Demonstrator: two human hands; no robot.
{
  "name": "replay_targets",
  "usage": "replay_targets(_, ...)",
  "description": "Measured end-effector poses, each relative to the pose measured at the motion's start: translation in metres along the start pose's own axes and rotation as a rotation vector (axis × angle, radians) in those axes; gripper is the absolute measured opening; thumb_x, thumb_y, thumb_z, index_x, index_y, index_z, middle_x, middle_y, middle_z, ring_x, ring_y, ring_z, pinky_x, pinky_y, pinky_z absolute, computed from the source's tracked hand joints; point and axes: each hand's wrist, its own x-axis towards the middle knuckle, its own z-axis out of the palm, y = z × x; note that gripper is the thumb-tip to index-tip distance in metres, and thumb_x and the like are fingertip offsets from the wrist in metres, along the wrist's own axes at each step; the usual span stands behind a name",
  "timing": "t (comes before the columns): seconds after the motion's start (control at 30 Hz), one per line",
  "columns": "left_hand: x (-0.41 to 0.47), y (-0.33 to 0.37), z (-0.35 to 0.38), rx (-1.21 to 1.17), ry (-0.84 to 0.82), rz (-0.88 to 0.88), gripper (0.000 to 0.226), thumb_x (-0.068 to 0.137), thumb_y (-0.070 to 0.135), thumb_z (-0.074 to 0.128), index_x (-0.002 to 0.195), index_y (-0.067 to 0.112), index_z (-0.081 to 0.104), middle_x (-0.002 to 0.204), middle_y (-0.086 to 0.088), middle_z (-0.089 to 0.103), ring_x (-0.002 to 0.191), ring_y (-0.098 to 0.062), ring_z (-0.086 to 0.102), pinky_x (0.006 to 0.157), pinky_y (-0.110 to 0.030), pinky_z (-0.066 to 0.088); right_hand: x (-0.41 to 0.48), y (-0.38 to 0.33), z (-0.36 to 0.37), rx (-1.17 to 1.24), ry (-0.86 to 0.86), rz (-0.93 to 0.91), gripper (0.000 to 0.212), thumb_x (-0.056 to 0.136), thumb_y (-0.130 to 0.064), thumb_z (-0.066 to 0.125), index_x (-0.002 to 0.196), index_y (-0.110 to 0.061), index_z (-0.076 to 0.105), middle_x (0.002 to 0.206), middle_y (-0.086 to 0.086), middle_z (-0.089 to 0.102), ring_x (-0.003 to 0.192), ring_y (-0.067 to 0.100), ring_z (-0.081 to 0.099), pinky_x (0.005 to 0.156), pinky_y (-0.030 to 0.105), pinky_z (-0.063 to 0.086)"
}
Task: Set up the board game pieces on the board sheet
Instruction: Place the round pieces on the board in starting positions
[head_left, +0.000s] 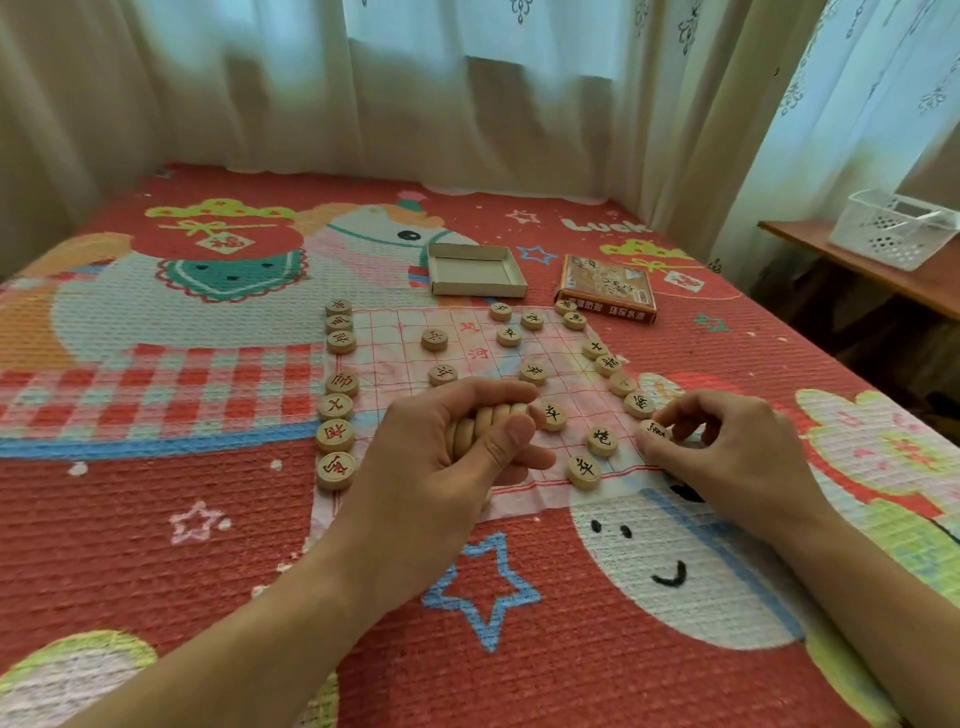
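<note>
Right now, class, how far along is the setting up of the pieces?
Done: red-lettered pieces line the board sheet on its left edge, black-lettered pieces most of the right. In hand: left hand grips a stack; right hand pinches one piece at the right edge. Left: placing that stack.

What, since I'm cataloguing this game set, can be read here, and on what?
"Luck": mat.
"帥", red: left-edge piece.
"卒", black: nearest piece.
"炮", black: piece beyond it.
"河", red: board sheet.
Too blurred to read: box print, other pieces.
</note>
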Motion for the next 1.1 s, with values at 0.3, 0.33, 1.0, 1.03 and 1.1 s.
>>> replay_targets(0.3,0.001,-0.001,0.0,0.006,-0.003,0.0,0.027,0.09,0.02,0.064,0.115,0.012,0.069,0.098,-0.003,0.078,0.087,-0.02,0.078,0.074,-0.028,0.062,-0.004,-0.001,-0.003,0.038,0.013,0.024,0.03,0.073,-0.043,0.086,0.092,-0.032,0.067,0.079,-0.01,0.066,0.064,0.006,0.06,0.054,0.019,0.042)
replay_targets(0.33,0.0,-0.001,0.0,0.005,-0.004,0.001,0.026,0.09,0.019,0.064,0.115,0.012,0.069,0.097,-0.004,0.078,0.086,-0.02,0.078,0.074,-0.028,0.062,-0.004,-0.001,-0.002,0.035,0.015,0.026,0.031,0.072,-0.044,0.087,0.092,-0.032,0.067,0.079,-0.01,0.066,0.064,0.005,0.061,0.054,0.019,0.043)
replay_targets(1.0,0.001,0.005,-0.001,0.035,0.027,-0.068,0.026,0.088,0.027,0.064,0.113,0.022,0.071,0.094,-0.006,0.078,0.08,-0.04,0.073,0.064,-0.054,0.059,-0.009,0.002,-0.007,0.034,-0.049,0.033,0.053,0.063,-0.056,0.087,0.105,-0.037,0.062,0.092,-0.01,0.061,0.073,0.01,0.059,0.058,0.023,0.041)
replay_targets(1.03,0.001,0.006,0.0,0.024,0.019,-0.08,0.027,0.088,0.027,0.064,0.114,0.022,0.071,0.096,-0.004,0.078,0.083,-0.04,0.073,0.065,-0.052,0.058,-0.01,0.001,-0.006,0.031,-0.044,0.023,0.053,0.063,-0.056,0.087,0.105,-0.037,0.062,0.093,-0.01,0.061,0.073,0.009,0.058,0.058,0.022,0.04)
replay_targets(1.1,0.001,0.007,0.0,0.007,0.009,-0.103,0.028,0.087,0.027,0.063,0.113,0.023,0.071,0.098,-0.002,0.078,0.087,-0.038,0.073,0.07,-0.053,0.058,-0.011,0.0,-0.006,0.025,-0.03,0.007,0.053,0.063,-0.055,0.087,0.106,-0.036,0.062,0.094,-0.012,0.061,0.072,0.007,0.058,0.058,0.021,0.04)
